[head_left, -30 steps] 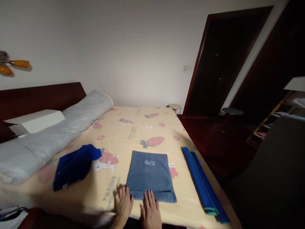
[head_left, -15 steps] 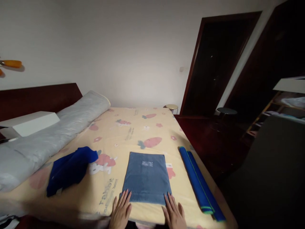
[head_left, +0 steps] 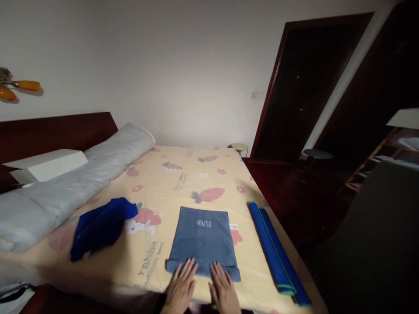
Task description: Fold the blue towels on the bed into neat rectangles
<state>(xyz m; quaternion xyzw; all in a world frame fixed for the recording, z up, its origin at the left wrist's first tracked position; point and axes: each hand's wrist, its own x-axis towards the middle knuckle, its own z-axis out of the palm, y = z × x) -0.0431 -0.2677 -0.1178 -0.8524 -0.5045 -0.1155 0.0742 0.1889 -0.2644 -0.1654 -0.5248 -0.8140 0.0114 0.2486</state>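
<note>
A grey-blue folded towel [head_left: 203, 237] with small white lettering lies flat on the yellow carrot-print bedsheet [head_left: 183, 183]. Its near edge is rolled up into a thick hem. My left hand [head_left: 181, 288] lies flat with fingers stretched out, fingertips on the rolled edge left of its middle. My right hand [head_left: 224, 291] is beside it, fingers also spread flat on the rolled edge. Neither hand holds anything.
A crumpled dark blue cloth [head_left: 100, 226] lies left of the towel. Two rolled blue towels [head_left: 276, 255] lie along the bed's right edge. A long grey bolster [head_left: 75, 183] and a white box [head_left: 44, 165] sit by the headboard. Dark doorway [head_left: 304, 87] at right.
The hands, spread to the towel's two near corners half a second ago, have come together at the middle of its near edge, which is rolled up again.
</note>
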